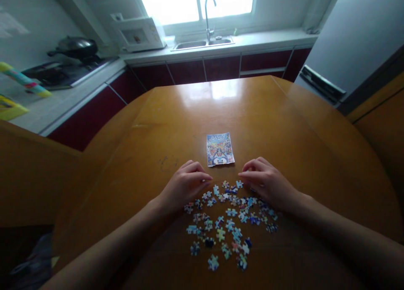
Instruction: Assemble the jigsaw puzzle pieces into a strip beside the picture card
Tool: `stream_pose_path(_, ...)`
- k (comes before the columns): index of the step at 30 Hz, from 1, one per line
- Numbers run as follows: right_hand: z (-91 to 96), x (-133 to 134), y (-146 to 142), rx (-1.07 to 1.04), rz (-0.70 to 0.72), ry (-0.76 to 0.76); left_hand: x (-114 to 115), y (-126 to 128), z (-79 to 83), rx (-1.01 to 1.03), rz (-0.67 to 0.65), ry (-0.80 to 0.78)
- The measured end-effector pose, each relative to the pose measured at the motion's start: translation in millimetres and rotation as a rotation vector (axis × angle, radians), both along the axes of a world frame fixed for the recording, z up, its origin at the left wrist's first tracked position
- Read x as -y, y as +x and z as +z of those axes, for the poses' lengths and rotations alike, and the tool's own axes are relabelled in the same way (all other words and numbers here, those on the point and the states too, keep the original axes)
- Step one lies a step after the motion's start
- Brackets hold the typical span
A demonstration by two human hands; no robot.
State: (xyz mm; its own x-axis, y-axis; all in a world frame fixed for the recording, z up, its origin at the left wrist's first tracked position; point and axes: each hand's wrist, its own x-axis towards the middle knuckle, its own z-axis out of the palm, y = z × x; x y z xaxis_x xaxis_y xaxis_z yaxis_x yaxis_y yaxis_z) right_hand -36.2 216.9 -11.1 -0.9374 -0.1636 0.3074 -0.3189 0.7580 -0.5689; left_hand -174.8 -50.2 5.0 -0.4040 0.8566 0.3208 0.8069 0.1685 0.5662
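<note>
Many small jigsaw puzzle pieces (231, 212) lie loose on the wooden table, some of them overlapping. Along their far left edge my left hand (187, 182) rests with its fingers loosely curled and thumb and fingertips a little apart; nothing shows in it. My right hand (267, 179) is at the far right edge of the pieces, fingers bent and slightly spread, also with no piece visible in it. A few pieces are partly hidden beneath the right hand. Just beyond both hands lies a small colourful picture sheet (220, 150) with blue lettering, touched by neither hand.
The brown table (202, 109) has rounded sides. Behind it a counter carries a sink (190, 45) with a tall faucet (207, 18) and a white microwave (139, 34). A pan (77, 47) stands on the stove at left. A grey fridge (353, 41) is at right.
</note>
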Motion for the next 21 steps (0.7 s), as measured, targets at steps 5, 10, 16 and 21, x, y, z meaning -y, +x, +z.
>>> stream_pose_path(5,6.3,11,5,0.038,0.199,0.128,2,3,-6.8,0.226,0.124,0.123)
stream_pose_path(10,3.5,6,6,0.044,0.311,0.07,-7,13,-12.4,0.732,0.345,0.463)
stream_pose_path(16,0.5,-1,3,-0.039,0.052,-0.104,-13,17,-13.6,1.214,0.357,0.778)
stream_pose_path(21,0.6,-18,-4,-0.027,-0.285,-0.179,-15,11,-8.5,1.393,0.336,0.777)
